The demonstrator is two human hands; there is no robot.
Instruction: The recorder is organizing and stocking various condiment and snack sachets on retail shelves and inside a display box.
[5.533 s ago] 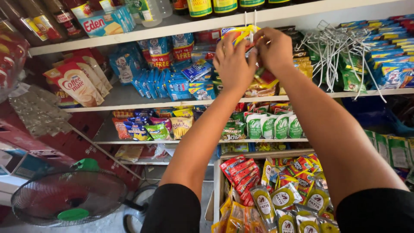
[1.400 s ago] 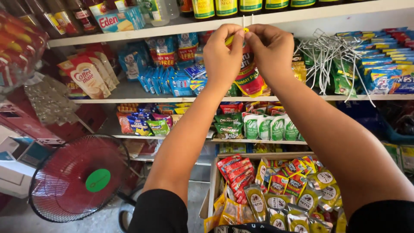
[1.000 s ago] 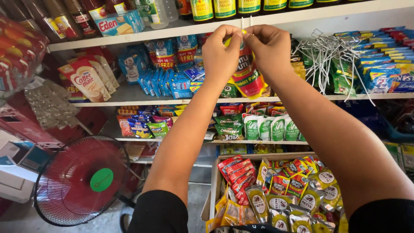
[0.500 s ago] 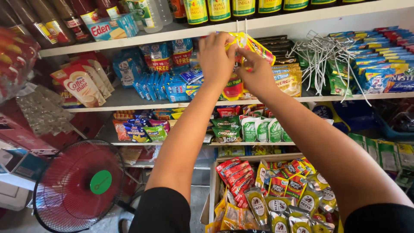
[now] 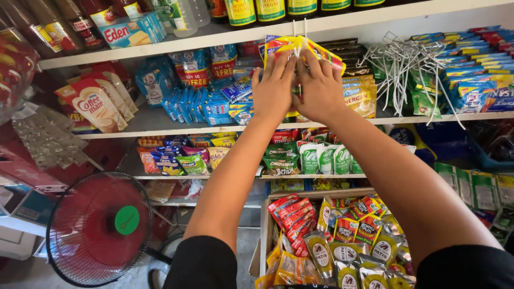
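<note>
Both the left hand and right hand press flat, fingers extended, against yellow sachet packets apparently hanging from a white hook at the top shelf's front edge.

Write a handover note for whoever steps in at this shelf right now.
Left hand: raised, fingers on the yellow sachet strip, grip not clear.
Right hand: beside it on the same strip.
The strip sits at the white wire hook on the top shelf edge.
Done: strip brought up to the hook.
Left: confirm that it hangs on the prongs, then let go.
A bundle of spare white hooks lies on the shelf to the right.
</note>
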